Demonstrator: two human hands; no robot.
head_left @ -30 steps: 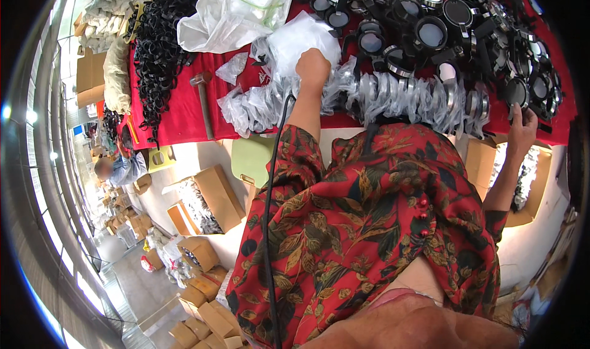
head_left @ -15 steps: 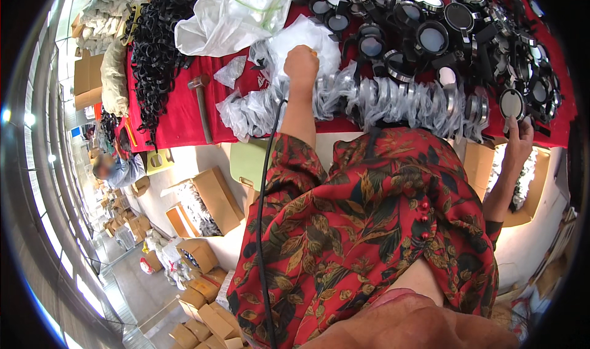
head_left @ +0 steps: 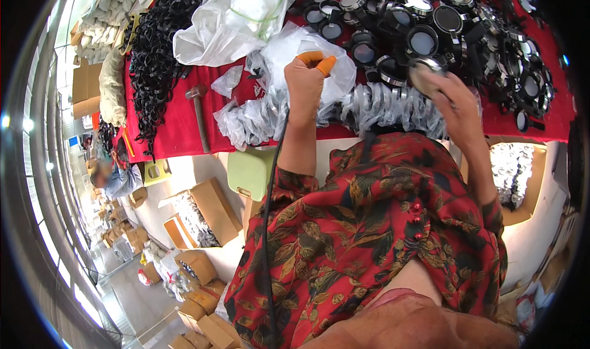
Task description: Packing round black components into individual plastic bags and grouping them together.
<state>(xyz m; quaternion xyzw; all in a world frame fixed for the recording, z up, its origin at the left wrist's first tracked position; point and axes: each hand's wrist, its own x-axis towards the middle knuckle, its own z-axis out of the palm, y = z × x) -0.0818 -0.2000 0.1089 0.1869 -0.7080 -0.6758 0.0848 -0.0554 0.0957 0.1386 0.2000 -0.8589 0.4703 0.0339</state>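
Left hand [head_left: 305, 86] curls, right hand [head_left: 456, 101] grips disc [head_left: 420, 76].

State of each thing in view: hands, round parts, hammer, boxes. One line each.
Left hand: fingers bent, grip unclear
Orange finger covers: worn
Right hand: closed on a round part, blurred
Round part: held, tilted
Loose round parts: unwrapped, heaped
Wrapped parts: bagged, in a row
Hammer: lying down, unheld
Left box: open, filled
Right box: open, filled

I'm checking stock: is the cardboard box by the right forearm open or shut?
Open: whitish contents show uncovered between the walls of the cardboard box.
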